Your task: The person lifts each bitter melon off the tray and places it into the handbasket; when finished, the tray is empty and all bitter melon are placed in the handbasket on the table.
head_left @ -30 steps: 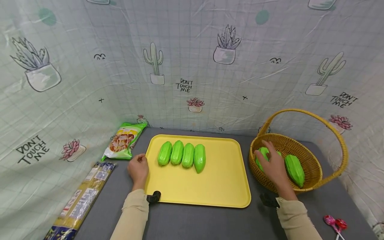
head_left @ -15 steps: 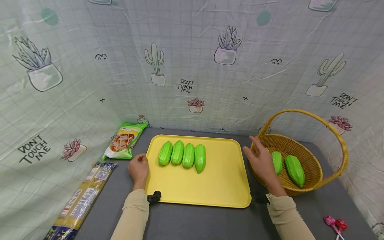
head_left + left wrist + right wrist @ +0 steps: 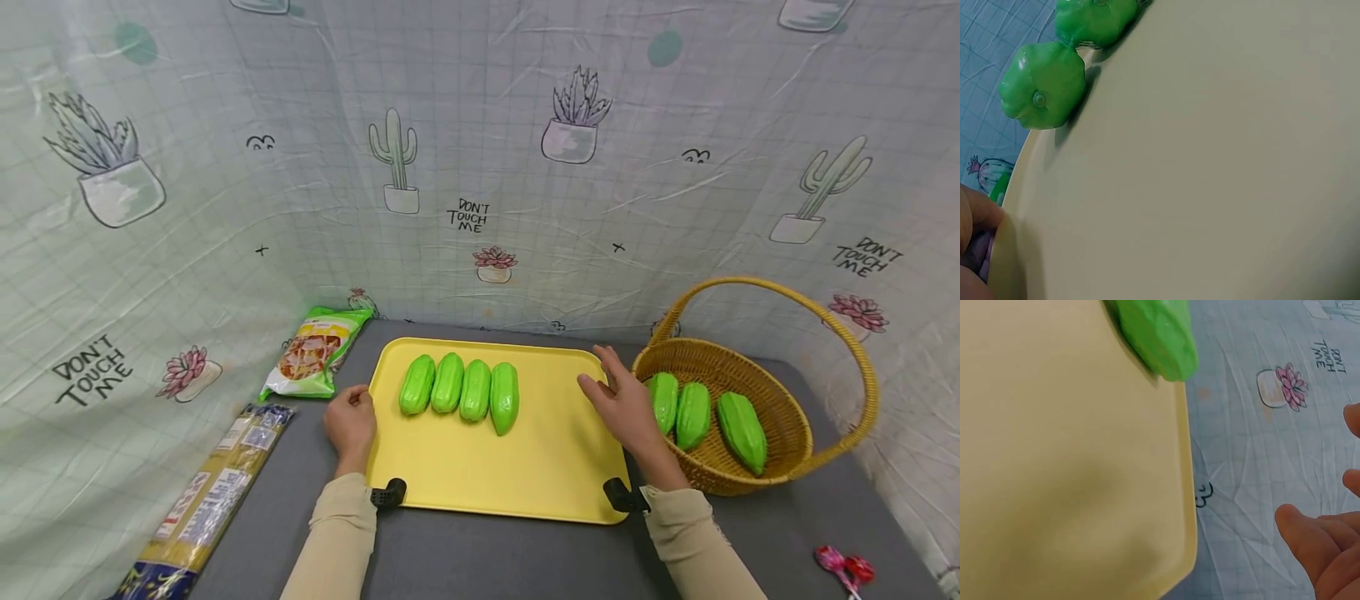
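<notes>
Curls left hand point(image 3: 350, 423) at left edge of yellow tray point(image 3: 558, 468); cannot tell if gripping. Spreads right hand point(image 3: 627, 412) wide over right edge. Near far left corner, four green fruits point(image 3: 476, 390) in a row; beyond right edge, three more green fruits point(image 3: 693, 415) in wicker basket point(image 3: 708, 356).

On the left we see a green-and-white plastic food bag point(image 3: 315, 357) near a long, flat, shiny yellow-and-blue packet point(image 3: 206, 498). At right we find a pink round lollipop point(image 3: 829, 557) beside a red round lollipop point(image 3: 859, 569) on the dark grey tabletop point(image 3: 495, 560), before a pale gridded plant-print sheet point(image 3: 465, 100).
</notes>
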### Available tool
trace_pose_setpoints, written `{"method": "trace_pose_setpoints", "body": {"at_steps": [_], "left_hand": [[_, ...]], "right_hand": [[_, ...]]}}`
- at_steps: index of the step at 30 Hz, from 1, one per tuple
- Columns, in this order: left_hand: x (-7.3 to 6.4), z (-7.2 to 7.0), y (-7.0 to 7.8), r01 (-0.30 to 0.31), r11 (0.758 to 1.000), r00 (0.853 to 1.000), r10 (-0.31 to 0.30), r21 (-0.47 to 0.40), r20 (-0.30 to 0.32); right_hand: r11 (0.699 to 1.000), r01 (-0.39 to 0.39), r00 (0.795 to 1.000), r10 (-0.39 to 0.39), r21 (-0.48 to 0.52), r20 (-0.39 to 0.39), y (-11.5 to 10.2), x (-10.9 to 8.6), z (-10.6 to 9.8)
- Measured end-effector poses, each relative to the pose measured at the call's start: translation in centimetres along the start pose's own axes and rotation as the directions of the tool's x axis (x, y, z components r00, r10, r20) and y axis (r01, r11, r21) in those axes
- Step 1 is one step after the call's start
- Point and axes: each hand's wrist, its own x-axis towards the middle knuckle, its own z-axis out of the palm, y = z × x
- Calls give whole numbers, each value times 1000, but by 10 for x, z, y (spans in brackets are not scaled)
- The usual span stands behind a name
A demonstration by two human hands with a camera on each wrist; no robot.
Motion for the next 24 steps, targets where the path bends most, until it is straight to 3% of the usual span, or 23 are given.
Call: {"method": "trace_pose_setpoints", "body": {"at_steps": [9, 24], "left_hand": [[0, 1, 0, 10, 1000, 1000, -10, -9, 5], [1, 0, -1, 12, 1000, 1000, -12, -14, -2]], "right_hand": [[1000, 7, 999, -6, -17, 46, -3, 2, 27], [999, -11, 995, 7, 42, 101, -12, 12, 58]]}}
